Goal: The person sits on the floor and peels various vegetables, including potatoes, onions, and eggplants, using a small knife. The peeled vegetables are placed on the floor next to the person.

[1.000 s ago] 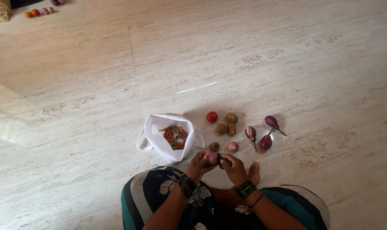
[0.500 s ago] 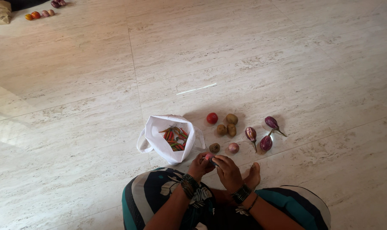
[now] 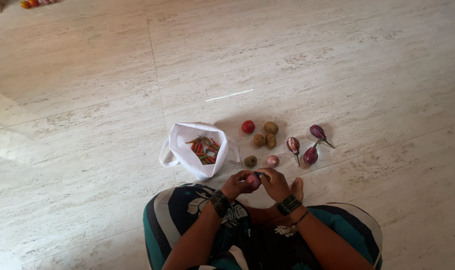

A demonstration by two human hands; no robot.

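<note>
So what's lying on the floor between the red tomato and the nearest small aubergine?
In the head view, three brown potatoes sit clustered between the red tomato and the nearest aubergine; apart from them, that stretch of floor is bare.

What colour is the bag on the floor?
White, seen in the head view: the bag lies open by the left hand.

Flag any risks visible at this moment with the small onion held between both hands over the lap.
The pink onion is pinched between the left hand and right hand with a small dark thing, perhaps a blade, close to the fingers: a slip might nick them. If dropped, the onion could roll across the smooth floor. The white bag sits open and could tip, spilling its chillies.
</note>
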